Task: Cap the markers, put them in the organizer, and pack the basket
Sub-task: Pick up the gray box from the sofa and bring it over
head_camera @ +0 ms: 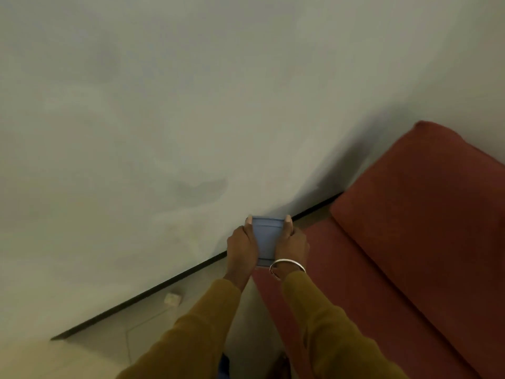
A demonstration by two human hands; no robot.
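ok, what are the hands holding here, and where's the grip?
Both hold one blue-grey box-shaped container. The left hand grips its left side and the right hand its right side, with fingertips reaching the far corners.

Mustard-yellow long sleeves [196,332] on both arms, silver bangle [287,265] at right wrist

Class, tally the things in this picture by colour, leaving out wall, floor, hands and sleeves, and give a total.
Blue: 1, the blue container, held between left hand and right hand
Red: 1, the sofa
Silver: 1, the bangle
White: 1, the small block on the floor
Total: 4
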